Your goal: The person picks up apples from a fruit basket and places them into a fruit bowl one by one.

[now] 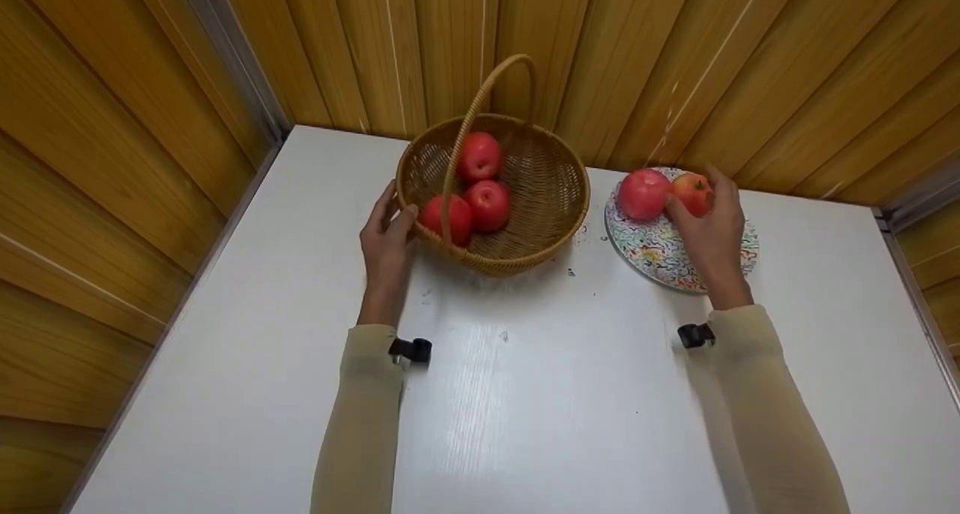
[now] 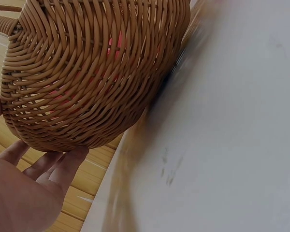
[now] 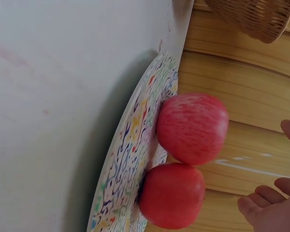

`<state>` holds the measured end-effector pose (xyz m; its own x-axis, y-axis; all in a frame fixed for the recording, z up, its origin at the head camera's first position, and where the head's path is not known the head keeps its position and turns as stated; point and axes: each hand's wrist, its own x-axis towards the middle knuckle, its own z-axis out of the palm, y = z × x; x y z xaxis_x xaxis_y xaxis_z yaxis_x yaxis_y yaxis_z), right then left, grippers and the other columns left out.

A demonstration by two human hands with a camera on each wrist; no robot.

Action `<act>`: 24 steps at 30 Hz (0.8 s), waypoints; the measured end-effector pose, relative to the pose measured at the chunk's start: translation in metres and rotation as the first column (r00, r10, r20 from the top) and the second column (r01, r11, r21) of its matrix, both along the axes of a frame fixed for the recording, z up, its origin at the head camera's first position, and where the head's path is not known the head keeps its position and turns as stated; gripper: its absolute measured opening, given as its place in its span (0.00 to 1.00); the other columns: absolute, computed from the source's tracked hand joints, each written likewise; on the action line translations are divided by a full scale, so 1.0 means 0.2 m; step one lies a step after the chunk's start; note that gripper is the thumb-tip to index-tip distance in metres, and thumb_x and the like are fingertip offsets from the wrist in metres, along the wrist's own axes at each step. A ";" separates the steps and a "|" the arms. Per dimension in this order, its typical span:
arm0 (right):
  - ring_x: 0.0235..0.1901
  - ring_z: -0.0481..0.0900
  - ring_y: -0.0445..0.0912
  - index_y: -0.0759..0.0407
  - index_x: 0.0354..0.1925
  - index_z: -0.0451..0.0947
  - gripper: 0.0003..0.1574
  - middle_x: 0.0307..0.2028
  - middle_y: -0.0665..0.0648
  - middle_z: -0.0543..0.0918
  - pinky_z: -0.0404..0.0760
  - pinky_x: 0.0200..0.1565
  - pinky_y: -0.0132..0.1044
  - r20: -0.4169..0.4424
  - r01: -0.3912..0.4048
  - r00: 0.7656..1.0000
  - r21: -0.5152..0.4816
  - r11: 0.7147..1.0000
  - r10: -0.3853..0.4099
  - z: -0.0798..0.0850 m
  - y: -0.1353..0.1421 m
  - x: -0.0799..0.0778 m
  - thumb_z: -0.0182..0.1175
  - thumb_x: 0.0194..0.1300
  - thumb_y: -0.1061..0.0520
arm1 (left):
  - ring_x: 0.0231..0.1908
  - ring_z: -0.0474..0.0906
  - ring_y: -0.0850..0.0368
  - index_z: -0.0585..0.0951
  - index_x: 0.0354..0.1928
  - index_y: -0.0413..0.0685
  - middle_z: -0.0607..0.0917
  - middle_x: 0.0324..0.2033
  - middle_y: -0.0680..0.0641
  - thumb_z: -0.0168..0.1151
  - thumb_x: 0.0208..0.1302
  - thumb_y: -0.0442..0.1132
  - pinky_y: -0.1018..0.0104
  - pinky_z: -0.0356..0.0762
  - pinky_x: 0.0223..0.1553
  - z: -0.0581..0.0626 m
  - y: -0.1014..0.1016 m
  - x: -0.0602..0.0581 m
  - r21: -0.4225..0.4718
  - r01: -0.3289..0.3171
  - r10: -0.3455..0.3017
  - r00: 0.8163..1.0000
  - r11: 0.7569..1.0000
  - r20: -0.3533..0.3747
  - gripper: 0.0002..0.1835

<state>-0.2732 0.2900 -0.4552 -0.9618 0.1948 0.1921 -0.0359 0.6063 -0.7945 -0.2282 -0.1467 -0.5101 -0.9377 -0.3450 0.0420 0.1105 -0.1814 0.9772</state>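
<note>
A round wicker basket (image 1: 544,176) with a tall arched handle stands near the back of the white table. Inside it are three red apples (image 1: 480,156), gathered on its left. My left hand (image 1: 386,247) holds the basket's left side, thumb at the rim and fingers against the outer weave (image 2: 96,72). To the right, a plate (image 1: 652,255) with a multicoloured squiggle pattern bears a pinkish apple (image 3: 193,128) and a redder apple (image 3: 171,195), side by side. My right hand (image 1: 712,225) hovers over the redder one, thumb and fingers spread apart around it without gripping.
Wooden plank walls (image 1: 442,41) rise behind the table (image 1: 525,394) and at both sides. The basket's handle (image 1: 480,97) arches above its opening. A small black camera (image 1: 411,350) sits on each wrist.
</note>
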 end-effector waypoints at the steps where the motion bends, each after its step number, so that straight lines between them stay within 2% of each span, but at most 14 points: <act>1: 0.78 0.61 0.57 0.54 0.84 0.54 0.51 0.78 0.59 0.63 0.69 0.72 0.53 -0.017 -0.010 1.000 -0.003 1.000 0.010 0.01 -0.02 0.01 0.68 0.75 0.46 | 0.65 0.78 0.53 0.72 0.78 0.62 0.77 0.70 0.46 0.63 0.77 0.48 0.54 0.82 0.60 0.00 0.00 0.00 0.001 0.000 0.000 1.000 1.000 0.002 0.30; 5: 0.76 0.65 0.56 0.56 0.82 0.59 0.48 0.76 0.59 0.67 0.72 0.71 0.52 -0.084 -0.063 0.994 -0.009 0.998 0.062 0.04 -0.08 0.05 0.69 0.74 0.50 | 0.65 0.78 0.53 0.72 0.78 0.61 0.77 0.70 0.46 0.62 0.78 0.45 0.54 0.82 0.61 0.00 0.00 0.00 -0.007 0.000 0.000 1.000 1.000 -0.006 0.29; 9: 0.74 0.68 0.58 0.61 0.79 0.63 0.44 0.73 0.62 0.70 0.72 0.71 0.51 -0.145 -0.149 0.979 -0.021 0.989 0.144 0.06 -0.15 0.07 0.70 0.73 0.56 | 0.65 0.78 0.54 0.73 0.78 0.61 0.78 0.69 0.47 0.62 0.78 0.44 0.53 0.82 0.60 0.00 0.00 -0.01 -0.014 -0.002 0.002 1.000 1.000 -0.020 0.29; 16: 0.73 0.71 0.57 0.61 0.77 0.66 0.42 0.72 0.62 0.74 0.71 0.71 0.45 -0.145 -0.250 0.961 -0.093 0.964 0.235 0.10 -0.24 0.10 0.71 0.72 0.59 | 0.65 0.78 0.53 0.73 0.77 0.61 0.78 0.69 0.48 0.63 0.77 0.44 0.51 0.81 0.61 0.00 0.00 -0.01 -0.001 -0.006 0.006 1.000 1.000 -0.013 0.29; 24: 0.68 0.77 0.53 0.62 0.72 0.73 0.37 0.68 0.58 0.79 0.75 0.68 0.48 -0.202 -0.338 0.923 -0.020 0.941 0.327 0.11 -0.35 0.13 0.73 0.69 0.60 | 0.67 0.77 0.45 0.73 0.78 0.60 0.77 0.70 0.46 0.62 0.78 0.42 0.49 0.80 0.63 0.01 -0.01 -0.01 0.018 0.010 -0.009 0.999 1.000 -0.031 0.29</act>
<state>-0.2472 0.2197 -0.4332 -0.9185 -0.1147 0.3784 -0.3837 0.4898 -0.7829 -0.2297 -0.1479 -0.5090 -0.9392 -0.3370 0.0652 0.1392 -0.2002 0.9698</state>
